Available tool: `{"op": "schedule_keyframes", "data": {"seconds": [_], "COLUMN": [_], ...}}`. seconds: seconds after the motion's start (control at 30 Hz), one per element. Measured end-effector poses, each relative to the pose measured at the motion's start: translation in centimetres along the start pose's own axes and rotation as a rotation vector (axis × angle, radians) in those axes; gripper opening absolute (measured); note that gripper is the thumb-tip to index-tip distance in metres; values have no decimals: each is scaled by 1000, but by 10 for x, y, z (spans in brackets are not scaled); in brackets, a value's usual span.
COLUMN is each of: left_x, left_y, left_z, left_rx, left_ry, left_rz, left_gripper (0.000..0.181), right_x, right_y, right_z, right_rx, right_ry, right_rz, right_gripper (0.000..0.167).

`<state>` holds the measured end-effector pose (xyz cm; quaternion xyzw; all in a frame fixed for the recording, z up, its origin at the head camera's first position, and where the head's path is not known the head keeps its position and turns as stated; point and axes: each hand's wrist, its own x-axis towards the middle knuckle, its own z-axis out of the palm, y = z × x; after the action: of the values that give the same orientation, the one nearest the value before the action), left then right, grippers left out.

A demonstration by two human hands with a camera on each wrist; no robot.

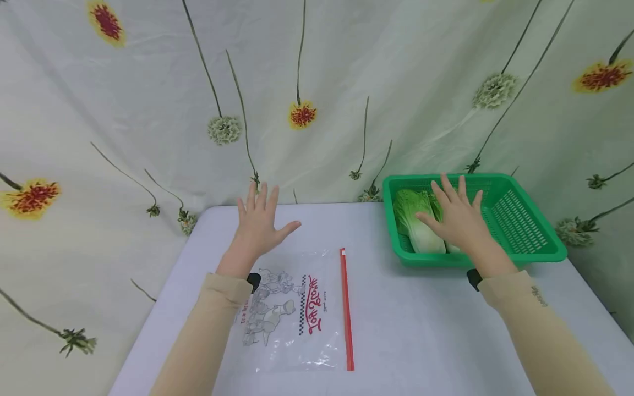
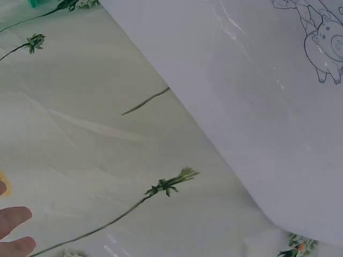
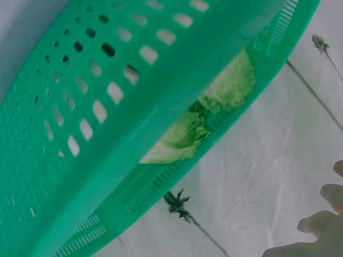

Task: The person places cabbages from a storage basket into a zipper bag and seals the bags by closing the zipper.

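On the white table [image 1: 421, 330], no step of handling is judged to be under way. The green basket [image 1: 431, 262] is placed at the far right, and two cabbages are contained in it. The clear plastic bag [image 1: 303, 313] is laid flat on the left part of the table, and nothing seems to be contained in it. By the left hand [image 1: 260, 228] and the right hand [image 1: 460, 217] nothing is grasped: the fingers of both are spread, the left ones seen past the bag, the right ones in front of the basket. The handling could be wholly left to be done or already finished; which of these cannot be told.

As for what is hidden, the near edge of the table is cut off by the picture. Part of the basket is covered by the right hand, and the left border of the bag by the left sleeve [image 1: 198, 335]. In both wrist views only some fingers are caught at the border. The left cabbage [image 1: 421, 235] is seen quite well, but the right cabbage [image 1: 436, 208] is mostly covered. Whether the red zip strip [image 1: 347, 311] is fastened cannot be made out.
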<state>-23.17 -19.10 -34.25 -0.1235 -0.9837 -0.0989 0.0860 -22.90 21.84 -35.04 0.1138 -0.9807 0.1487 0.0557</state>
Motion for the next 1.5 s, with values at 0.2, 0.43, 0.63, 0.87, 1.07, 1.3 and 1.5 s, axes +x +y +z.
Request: {"op": "schedule_keyframes", "data": {"seconds": [0.2, 0.43, 0.63, 0.87, 1.07, 1.3, 1.5], "left_x": [-8, -17, -26, -44, -65, -82, -94], "left_y": [7, 15, 23, 31, 43, 49, 50], "left_z": [1, 5, 10, 35, 66, 91, 100], "left_rx": [0, 16, 19, 103, 126, 145, 119], "left_ry": [18, 20, 2, -52, -132, -226, -281], "left_rz": [31, 78, 116, 250, 341, 380, 398], "left_gripper": [97, 96, 93, 90, 88, 89, 87], "right_x": [-5, -16, -28, -48, -59, -61, -61], "right_y": [-19, -41, -54, -69, -76, -75, -75], "right_z": [11, 31, 51, 78, 102, 126, 137], "right_rx": [10, -13, 5, 34, 53, 88, 88], "right_ry": [-5, -1, 0, 5, -55, -157, -249], "right_rz": [-73, -179, -275, -433, -515, -514, -514], "right_gripper": [86, 86, 86, 84, 82, 78, 75]}}
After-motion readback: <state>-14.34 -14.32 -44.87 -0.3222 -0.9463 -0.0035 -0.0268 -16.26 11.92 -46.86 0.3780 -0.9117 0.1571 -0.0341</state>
